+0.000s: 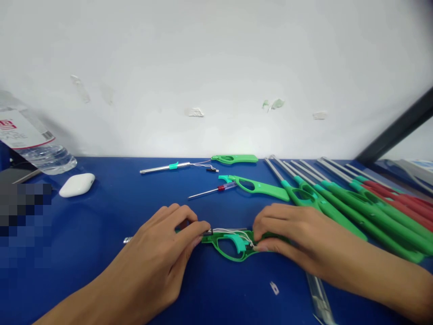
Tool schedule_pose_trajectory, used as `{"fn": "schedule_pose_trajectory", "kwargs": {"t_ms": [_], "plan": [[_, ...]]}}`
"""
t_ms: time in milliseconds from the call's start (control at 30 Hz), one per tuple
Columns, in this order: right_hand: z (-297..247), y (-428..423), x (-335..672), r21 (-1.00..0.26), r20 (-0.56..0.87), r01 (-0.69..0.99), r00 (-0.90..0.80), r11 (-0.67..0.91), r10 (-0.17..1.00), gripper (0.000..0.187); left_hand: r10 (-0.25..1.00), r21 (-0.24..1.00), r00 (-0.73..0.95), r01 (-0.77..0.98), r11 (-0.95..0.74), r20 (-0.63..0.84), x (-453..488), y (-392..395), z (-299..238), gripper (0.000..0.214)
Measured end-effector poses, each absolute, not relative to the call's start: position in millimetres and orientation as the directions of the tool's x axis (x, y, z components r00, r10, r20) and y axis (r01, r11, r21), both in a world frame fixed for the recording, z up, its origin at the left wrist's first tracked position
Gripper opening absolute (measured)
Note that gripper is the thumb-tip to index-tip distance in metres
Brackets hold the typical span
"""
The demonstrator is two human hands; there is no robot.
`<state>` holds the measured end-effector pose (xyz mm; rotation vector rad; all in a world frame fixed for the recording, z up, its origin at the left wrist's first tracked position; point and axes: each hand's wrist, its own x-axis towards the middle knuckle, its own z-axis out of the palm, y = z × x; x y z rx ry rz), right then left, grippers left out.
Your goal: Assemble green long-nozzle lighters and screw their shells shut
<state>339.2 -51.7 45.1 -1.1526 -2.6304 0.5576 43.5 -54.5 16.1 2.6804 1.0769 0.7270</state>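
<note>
An opened green utility lighter (233,258) lies across the table in front of me, its inside facing up. In its finger opening sits a teal trigger (241,243), and thin white wires (233,231) run above it. My left hand (158,248) pinches the lighter's front end between thumb and fingers. Left of that hand pokes out the tip of a metal tube (127,240). My right hand (297,230) grips the handle end, its thumb and fingertips by the wire ends. Both hands hide much of the lighter's two ends.
Behind lie a metal tube with wires (165,168), a green casing half (243,159), another green casing (267,190) and a screwdriver (206,193). Several lighters (341,203) fill the right side. A white case (77,185) and a bottle (50,158) are left; a small white piece (274,288) lies nearer.
</note>
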Motion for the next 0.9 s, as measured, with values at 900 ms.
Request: {"fn": "schedule_pose_trajectory", "kwargs": {"t_ms": [900], "plan": [[47.1, -53.8, 336.3, -0.381, 0.047, 0.633, -0.714, 0.673, 0.698, 0.019, 0.742, 0.367, 0.505, 0.653, -0.662, 0.44, 55.3, -62.0, 19.6, 0.013]]}}
